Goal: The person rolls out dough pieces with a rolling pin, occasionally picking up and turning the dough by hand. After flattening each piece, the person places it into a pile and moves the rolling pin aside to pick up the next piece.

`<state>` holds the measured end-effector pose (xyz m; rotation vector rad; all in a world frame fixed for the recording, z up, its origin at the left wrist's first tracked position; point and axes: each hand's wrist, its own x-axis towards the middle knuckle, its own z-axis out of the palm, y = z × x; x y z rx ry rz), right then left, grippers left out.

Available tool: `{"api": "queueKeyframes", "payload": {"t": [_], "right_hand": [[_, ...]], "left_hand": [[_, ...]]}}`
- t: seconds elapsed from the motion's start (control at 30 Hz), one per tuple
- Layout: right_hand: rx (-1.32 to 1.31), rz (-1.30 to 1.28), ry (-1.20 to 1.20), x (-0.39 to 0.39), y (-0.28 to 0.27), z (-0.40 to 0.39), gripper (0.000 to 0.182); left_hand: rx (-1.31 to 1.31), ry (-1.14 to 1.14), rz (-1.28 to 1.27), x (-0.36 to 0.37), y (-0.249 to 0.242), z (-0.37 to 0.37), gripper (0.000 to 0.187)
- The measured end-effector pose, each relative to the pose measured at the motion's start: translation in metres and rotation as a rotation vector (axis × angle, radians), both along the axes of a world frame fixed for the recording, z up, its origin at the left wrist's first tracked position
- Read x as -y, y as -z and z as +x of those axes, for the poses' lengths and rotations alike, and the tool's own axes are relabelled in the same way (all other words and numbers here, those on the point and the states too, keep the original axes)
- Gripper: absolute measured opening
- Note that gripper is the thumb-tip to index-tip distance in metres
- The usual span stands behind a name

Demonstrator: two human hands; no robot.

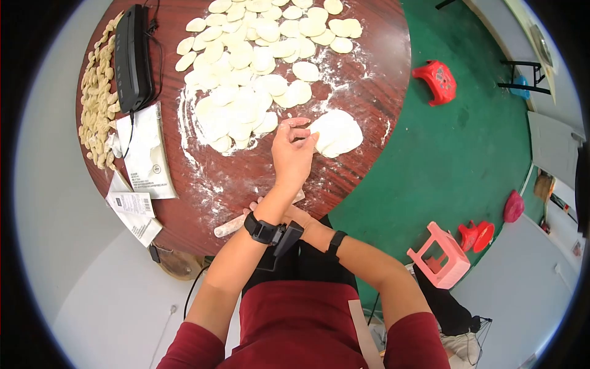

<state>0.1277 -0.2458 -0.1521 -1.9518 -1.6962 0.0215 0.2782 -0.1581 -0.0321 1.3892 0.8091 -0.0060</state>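
My left hand (292, 152) reaches across in front, its thumb and fingertips closed at the near-left edge of a white, floury round of dough (337, 133). Whether that round is one sheet or several stacked is hard to tell. Beneath my left forearm, my right hand (296, 215) rests on a wooden rolling pin (228, 226), partly hidden by the crossing arm. Only a few of its fingertips show beyond the pin. Many flat dough wrappers (243, 58) lie overlapping on the dark red round table (384, 37), with loose flour scattered around them.
Along the table's left edge sits a heap of small shaped dough pieces (97, 104). Beside it are a black appliance (134, 58) with a cord and white printed packages (147, 150). A red stool (437, 82) and a pink stool (441, 255) stand on the green floor.
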Motion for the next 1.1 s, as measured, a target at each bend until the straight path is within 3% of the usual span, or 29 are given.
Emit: {"api": "queueKeyframes", "payload": {"t": [0.17,0.27,0.3,0.37,0.53,0.73,0.87,1.1], "right_hand": [[-0.015,-0.009,-0.040,-0.008,-0.008,0.009,0.051],[-0.121,-0.044,-0.006,-0.008,-0.062,0.035,0.045],[-0.120,-0.008,-0.037,-0.004,-0.067,0.037,0.045],[-0.041,-0.206,-0.039,0.005,-0.073,0.039,0.055],[0.030,-0.162,0.026,-0.008,-0.093,0.048,0.048],[0.031,-0.157,0.033,-0.008,-0.092,0.048,0.050],[0.027,-0.164,0.035,-0.008,-0.093,0.048,0.050],[0.022,-0.158,0.039,-0.007,-0.092,0.047,0.050]], "left_hand": [[0.155,-0.045,-0.051,-0.007,-0.003,-0.013,0.039],[0.203,-0.109,-0.170,-0.025,-0.024,-0.032,0.041],[0.194,-0.107,-0.151,-0.033,-0.032,-0.039,0.040],[0.175,-0.114,-0.098,-0.059,-0.051,-0.057,0.040],[0.207,-0.294,0.016,-0.131,-0.081,-0.085,0.037],[0.234,-0.504,0.098,-0.205,-0.083,-0.054,0.033],[0.317,-0.637,0.029,-0.228,-0.067,-0.026,0.034],[0.050,-0.778,0.069,-0.224,0.003,-0.052,0.040]]}}
